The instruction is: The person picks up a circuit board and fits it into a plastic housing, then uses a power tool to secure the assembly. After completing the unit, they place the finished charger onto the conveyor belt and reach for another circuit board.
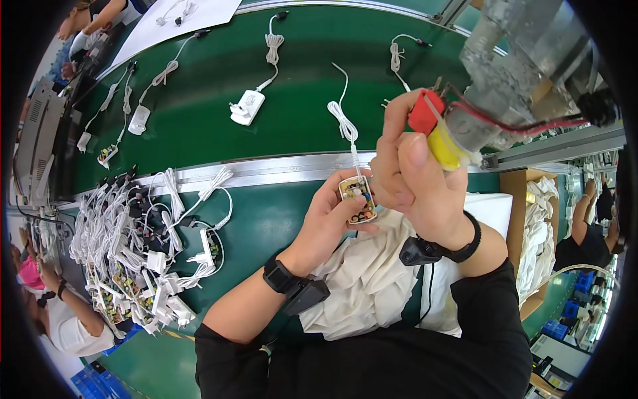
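Observation:
My left hand (339, 203) grips an opened power adapter (359, 197) between thumb and fingers. Its circuit board faces up, showing small coloured components. From its far end a white cable (343, 122) runs onto the green conveyor, bundled partway along. Raised at the right, my right hand (422, 176) is closed at the end of a hanging grey metal tool (475, 126) with a red block (426, 111) and a yellow band (446, 149). Its index finger curls behind the red block; the exact contact of the other fingers is partly hidden.
A pile of white-cabled adapters (133, 246) lies left on the green table. Spaced adapters, including a white one (248, 108), lie on the conveyor (199, 133) beyond its metal rail (252, 174). Cream cloth (365, 286) is before me. A cardboard box (510, 186) stands right. Other people work nearby.

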Available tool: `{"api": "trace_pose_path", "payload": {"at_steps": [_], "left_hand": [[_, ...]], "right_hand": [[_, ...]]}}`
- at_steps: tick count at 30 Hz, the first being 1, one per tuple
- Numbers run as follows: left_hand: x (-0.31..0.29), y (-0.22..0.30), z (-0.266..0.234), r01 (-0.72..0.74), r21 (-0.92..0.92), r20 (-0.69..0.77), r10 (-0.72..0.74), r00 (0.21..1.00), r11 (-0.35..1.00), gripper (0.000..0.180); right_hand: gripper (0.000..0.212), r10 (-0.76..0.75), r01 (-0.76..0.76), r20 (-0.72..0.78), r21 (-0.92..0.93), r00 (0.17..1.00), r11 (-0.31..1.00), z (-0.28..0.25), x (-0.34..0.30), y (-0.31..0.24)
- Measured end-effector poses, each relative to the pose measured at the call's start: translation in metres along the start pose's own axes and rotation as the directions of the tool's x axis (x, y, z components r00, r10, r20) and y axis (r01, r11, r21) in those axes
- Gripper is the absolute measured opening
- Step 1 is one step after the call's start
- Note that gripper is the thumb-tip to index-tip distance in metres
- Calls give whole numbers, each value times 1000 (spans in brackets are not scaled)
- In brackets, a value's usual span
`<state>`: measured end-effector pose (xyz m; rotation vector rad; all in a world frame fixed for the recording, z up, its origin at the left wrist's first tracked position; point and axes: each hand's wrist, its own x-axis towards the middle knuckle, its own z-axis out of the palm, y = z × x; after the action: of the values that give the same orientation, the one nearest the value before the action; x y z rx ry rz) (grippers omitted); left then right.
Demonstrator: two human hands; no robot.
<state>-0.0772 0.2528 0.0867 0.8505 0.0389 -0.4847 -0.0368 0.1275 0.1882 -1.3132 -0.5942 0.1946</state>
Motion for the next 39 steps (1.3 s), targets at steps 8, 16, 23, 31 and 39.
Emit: {"api": "trace_pose_path", "payload": {"at_steps": [8,16,23,31,39], "left_hand": [[1,1,0,-19,-49,32,21,999,999,34],[2,-1,0,36,-286,159,11,987,958,34],[4,-6,-1,97,-365,250,-3,968,926,37],[11,-4,-1,90,-307,241,-14,970,947,37],[109,61,38,-606,149,330,539,775,781,32]], "right_hand": [[41,41,-41,-22,-9,999,999,-1,0,-1],[42,24,-24,-26,17,999,1000,3,-2,-2],[45,47,-47,7,3,999,999,0,-3,1],[46,38,-38,-55,0,998,999,4,0,-8],[43,55,-55,-26,3,998,999,2,-3,-9]]}}
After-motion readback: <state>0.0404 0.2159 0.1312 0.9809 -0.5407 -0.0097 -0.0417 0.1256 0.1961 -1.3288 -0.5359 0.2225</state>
